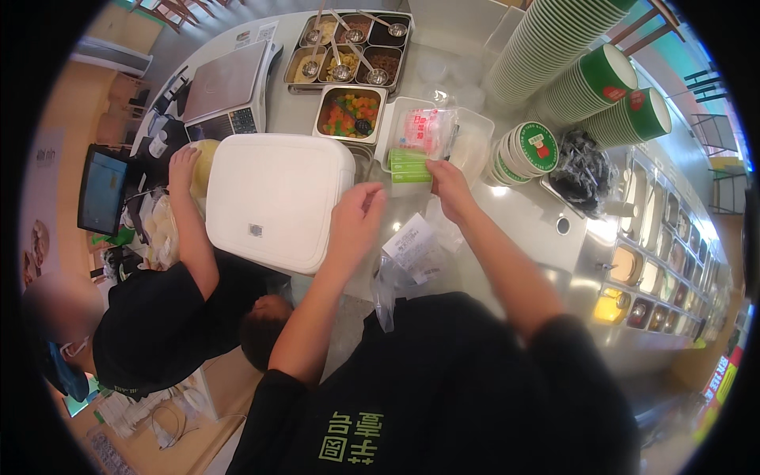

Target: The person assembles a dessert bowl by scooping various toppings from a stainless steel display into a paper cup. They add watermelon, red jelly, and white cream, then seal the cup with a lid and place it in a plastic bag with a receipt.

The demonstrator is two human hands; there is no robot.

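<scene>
My right hand (453,192) has its thumb and fingertips closed on the right edge of a stack of green-and-white packets (409,165), at the front of a white tray. My left hand (356,220) holds nothing; its fingers are loosely bent and apart, beside the right side of a big white lidded container (277,202). Below and between my hands lie a printed paper slip (412,244) and a crumpled clear plastic bag (385,294). Behind the packets, the white tray (383,141) holds a clear plastic packet with red print (423,127).
A co-worker in black (158,328) is at the left, one hand on a yellowish round thing (207,165). Steel topping pans with ladles (346,51) and a pan of colourful cubes (348,113) stand behind. Stacked paper cups (582,83) and lidded tubs (526,150) stand right.
</scene>
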